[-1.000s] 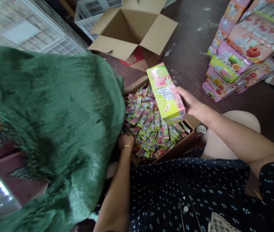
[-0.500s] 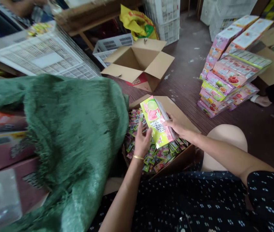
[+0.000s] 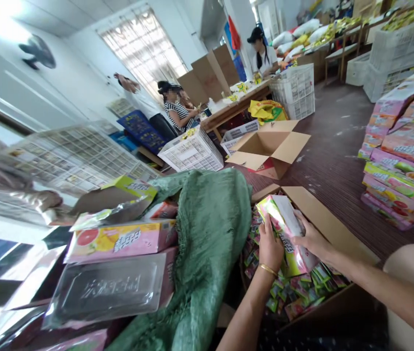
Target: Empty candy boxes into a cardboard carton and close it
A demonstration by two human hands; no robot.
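Observation:
My right hand (image 3: 312, 240) grips the right side of a pink and green printed box (image 3: 283, 214), its fingers and thumb closed around the edge. My left hand (image 3: 270, 246) is closed against the left side of this same box, fingertips on the printed face. The box is tilted above an open cardboard carton (image 3: 333, 229). Many small colourful sachets (image 3: 298, 292) fill that carton beneath my hands. Part of the box's print is hidden by my fingers.
Left of the carton, a green woven sack (image 3: 212, 229) lies beside printed boxes (image 3: 119, 240) and a clear plastic tray (image 3: 108, 287). An open carton (image 3: 265, 146) stands ahead. Stacked printed boxes (image 3: 397, 153) rise at right. Other people work at a table (image 3: 236, 105) behind.
The view has swung up and left, bringing the room and other people into sight. My left hand, apart with spread fingers before, now touches the box, which my right hand still holds.

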